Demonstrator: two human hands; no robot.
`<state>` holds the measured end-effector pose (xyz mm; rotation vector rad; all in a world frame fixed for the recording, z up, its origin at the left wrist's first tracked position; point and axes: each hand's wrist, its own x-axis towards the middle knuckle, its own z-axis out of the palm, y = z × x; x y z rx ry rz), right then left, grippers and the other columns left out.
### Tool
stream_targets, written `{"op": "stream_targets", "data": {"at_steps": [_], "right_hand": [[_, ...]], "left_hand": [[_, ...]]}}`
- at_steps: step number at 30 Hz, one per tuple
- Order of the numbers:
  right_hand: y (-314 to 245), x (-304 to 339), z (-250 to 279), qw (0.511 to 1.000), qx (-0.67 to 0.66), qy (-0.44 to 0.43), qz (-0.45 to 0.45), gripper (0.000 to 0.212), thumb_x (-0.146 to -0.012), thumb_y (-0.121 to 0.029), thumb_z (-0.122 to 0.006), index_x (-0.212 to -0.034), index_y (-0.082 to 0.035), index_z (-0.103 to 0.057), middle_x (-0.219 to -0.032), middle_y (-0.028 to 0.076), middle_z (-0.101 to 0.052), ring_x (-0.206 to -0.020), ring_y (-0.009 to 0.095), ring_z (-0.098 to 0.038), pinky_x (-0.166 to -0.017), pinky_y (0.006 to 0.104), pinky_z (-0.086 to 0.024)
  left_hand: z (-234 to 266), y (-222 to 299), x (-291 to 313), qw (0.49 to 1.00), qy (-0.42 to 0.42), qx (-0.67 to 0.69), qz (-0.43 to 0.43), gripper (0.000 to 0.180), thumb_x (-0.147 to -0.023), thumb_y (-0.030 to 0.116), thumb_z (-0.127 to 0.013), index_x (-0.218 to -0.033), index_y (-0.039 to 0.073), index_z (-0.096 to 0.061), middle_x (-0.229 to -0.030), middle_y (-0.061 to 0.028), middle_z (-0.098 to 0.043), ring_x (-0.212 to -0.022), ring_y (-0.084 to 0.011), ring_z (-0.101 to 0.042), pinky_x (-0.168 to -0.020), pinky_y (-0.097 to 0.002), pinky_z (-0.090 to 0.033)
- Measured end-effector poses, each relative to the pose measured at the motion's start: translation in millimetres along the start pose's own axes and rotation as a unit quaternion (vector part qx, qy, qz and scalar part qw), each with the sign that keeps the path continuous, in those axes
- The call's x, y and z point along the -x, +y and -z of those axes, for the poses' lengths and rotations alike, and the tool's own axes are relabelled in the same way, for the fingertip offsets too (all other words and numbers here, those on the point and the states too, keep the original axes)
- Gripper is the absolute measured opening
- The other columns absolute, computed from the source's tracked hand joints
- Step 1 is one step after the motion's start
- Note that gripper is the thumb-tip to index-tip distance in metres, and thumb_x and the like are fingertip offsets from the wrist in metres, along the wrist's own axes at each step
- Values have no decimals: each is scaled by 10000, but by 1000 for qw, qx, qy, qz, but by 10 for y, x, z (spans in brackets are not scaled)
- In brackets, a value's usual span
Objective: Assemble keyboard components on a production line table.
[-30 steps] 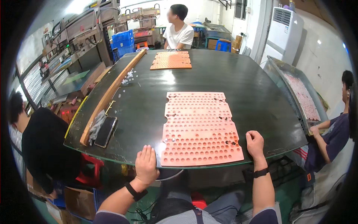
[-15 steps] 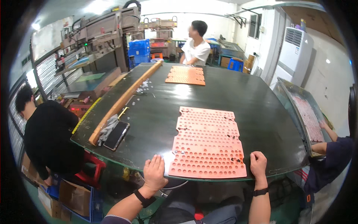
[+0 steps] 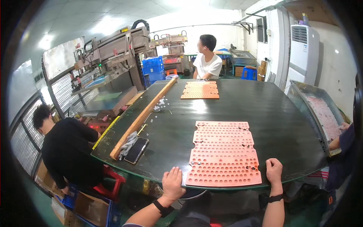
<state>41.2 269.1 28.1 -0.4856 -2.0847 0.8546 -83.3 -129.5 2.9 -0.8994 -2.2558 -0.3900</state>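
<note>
A pink perforated board with rows of round holes lies flat at the near edge of the dark table. Small dark pieces sit at several spots near its sides, and a few pale ones at its left. Beside its lower left corner, my left hand rests on the table edge with fingers stretched out, holding nothing. My right hand lies by the board's lower right side, its fingers curled into a loose fist with nothing visible in them. Each wrist wears a black band.
Left of the board lie a phone, a grey cloth and a long wooden bar. Small pale pieces are scattered beside the bar. An orange perforated board lies before a seated person. Other people work at both sides.
The view has tilted up and turned slightly left, so the table and board appear lower and farther right. Both hands keep their places beside the board.
</note>
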Motion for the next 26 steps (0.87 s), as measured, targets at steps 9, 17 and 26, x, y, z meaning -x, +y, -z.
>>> {"op": "stream_targets", "data": {"at_steps": [9, 17, 26], "right_hand": [[109, -55, -49, 997, -63, -9, -33, 158, -861, -83, -576, -799, 55, -623, -744, 96, -632, -702, 157, -588, -651, 282, -452], [185, -70, 73, 990, -113, -37, -81, 196, -918, -117, -550, -814, 32, -625, -729, -6, -571, -691, 78, -499, -637, 236, -402], [238, -33, 0, 988, -133, -26, -79, 203, -939, -136, -541, -821, 8, -622, -709, -22, -538, -667, 61, -458, -614, 228, -375]], "left_hand": [[28, -39, 13, 1000, 7, 2, 8, 542, -592, 132, -607, -1089, -81, -576, -1168, -237, -590, -1112, -350, -561, -896, -453, -397], [254, -82, -55, 994, -88, 64, 4, 626, -568, 132, -591, -1147, -101, -535, -1255, -266, -516, -1200, -379, -483, -984, -467, -367], [330, -221, 25, 966, -123, 222, 40, 529, -629, 90, -562, -1147, -15, -582, -1254, -231, -539, -1207, -381, -480, -1012, -465, -352]]}}
